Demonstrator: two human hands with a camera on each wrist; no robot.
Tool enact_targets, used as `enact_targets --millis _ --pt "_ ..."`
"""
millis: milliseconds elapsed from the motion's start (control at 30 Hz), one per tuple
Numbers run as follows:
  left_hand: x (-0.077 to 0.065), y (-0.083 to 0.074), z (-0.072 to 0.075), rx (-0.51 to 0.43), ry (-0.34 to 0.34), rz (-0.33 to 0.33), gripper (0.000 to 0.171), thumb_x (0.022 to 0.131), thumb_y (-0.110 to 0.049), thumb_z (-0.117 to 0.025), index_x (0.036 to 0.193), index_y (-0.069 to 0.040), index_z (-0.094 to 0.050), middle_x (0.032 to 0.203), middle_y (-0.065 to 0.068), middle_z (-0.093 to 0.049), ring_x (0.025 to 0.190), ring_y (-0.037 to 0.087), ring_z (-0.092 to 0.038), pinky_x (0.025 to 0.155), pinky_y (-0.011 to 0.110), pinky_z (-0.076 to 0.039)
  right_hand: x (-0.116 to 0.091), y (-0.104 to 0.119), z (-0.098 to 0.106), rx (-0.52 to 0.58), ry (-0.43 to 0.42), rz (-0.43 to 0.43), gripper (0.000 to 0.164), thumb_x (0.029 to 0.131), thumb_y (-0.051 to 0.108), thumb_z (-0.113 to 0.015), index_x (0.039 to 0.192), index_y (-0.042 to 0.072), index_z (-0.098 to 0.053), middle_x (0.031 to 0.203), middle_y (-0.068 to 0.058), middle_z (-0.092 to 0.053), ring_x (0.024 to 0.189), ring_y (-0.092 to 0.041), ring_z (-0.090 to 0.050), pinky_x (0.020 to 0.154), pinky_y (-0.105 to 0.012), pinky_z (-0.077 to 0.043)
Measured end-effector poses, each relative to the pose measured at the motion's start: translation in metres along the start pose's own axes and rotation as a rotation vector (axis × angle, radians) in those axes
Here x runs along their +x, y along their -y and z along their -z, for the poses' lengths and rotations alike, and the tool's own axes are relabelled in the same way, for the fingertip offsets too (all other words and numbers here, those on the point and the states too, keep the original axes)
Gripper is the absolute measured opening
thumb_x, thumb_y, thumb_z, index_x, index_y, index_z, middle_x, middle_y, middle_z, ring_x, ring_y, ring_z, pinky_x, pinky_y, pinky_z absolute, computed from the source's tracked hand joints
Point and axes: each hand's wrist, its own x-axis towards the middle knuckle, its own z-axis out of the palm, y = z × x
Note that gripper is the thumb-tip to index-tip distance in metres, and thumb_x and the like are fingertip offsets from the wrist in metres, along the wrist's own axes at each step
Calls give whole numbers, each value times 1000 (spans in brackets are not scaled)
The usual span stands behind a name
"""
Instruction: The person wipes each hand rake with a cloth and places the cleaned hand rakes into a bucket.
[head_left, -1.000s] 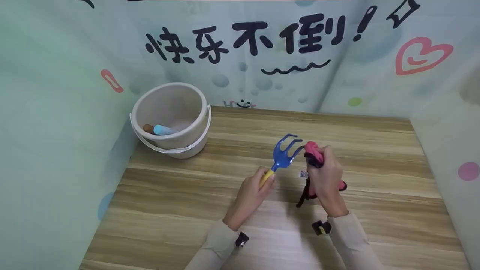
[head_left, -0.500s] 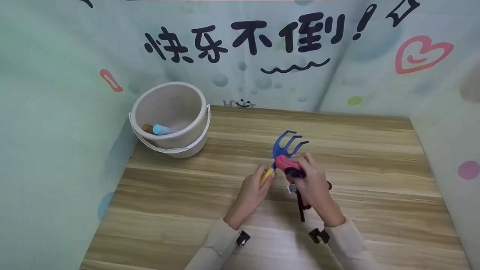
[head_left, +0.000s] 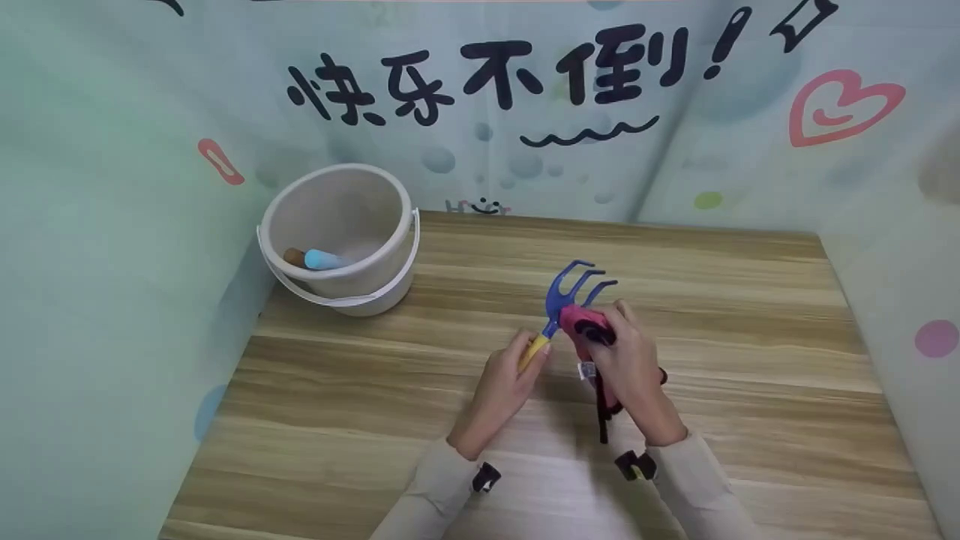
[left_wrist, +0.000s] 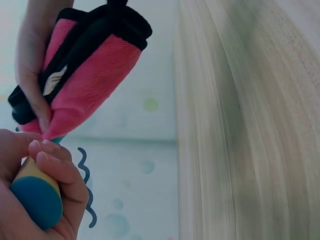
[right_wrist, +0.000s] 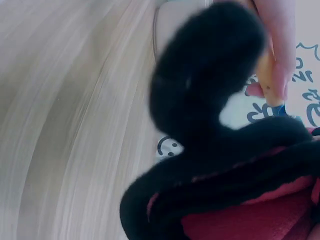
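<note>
In the head view my left hand (head_left: 499, 390) grips the yellow handle of a small hand rake (head_left: 559, 300), its blue three-pronged head angled up and away. The handle's blue butt end (left_wrist: 37, 200) shows in the left wrist view. My right hand (head_left: 632, 367) pinches a folded pink cloth with black edging (head_left: 576, 322), bunched against the base of the rake's head. A black loop and a white tag hang from the cloth. Its black trim (right_wrist: 210, 75) fills much of the right wrist view and hides most of that hand.
A white bucket (head_left: 337, 202) with a handle stands at the back left. Inside lie a brown-ended item (head_left: 293, 258) and a light-blue-ended one (head_left: 322, 259). The wooden tabletop (head_left: 337, 420) is bounded by a printed fabric backdrop (head_left: 465, 172) at the back and sides.
My right hand has brought the cloth leftward from beside the prongs onto the base of the rake's head, then shifted slightly up along it. My left hand has barely moved.
</note>
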Motion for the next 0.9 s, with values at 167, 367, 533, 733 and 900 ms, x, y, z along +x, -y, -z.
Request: enact_targets --millis 167,367,533,733,900 --pt "-1 0 1 -34 10 2 21 97 -32 -47 100 -12 -54 68 -6 -45 56 4 -42 48 17 -34 2 -6 1 -35 -28 -42 24 73 8 -78 92 5 -64 84 -12 -58 77 -28 -60 69 -44 -49" --pt "-1 -1 1 -44 27 1 22 97 -34 -47 98 -13 -53 68 -5 -45 56 4 -43 47 16 -35 4 -11 3 -54 -38 -98 23 77 12 -75 91 4 -59 84 -12 -61 75 -27 -58 66 -45 -47" --pt "-2 -3 1 -41 46 8 22 98 -34 -46 99 -13 -54 67 -4 -47 53 4 -43 44 15 -36 7 -12 5 -79 -70 -86 19 79 11 -73 89 3 -58 79 -13 -61 66 -26 -55 59 -41 -44" --pt "-3 -4 2 -20 75 44 21 97 -34 -47 103 -15 -54 67 -4 -48 53 5 -44 45 16 -37 8 -16 3 -113 -130 -61 17 77 6 -70 87 2 -56 73 -13 -59 60 -26 -54 53 -40 -41" --pt "-2 -4 2 -6 82 51 19 98 -32 -47 102 -14 -54 68 -3 -50 53 4 -44 45 16 -37 6 -19 2 -113 -191 -32 18 73 -1 -66 88 -1 -56 74 -15 -60 58 -28 -54 51 -41 -41"
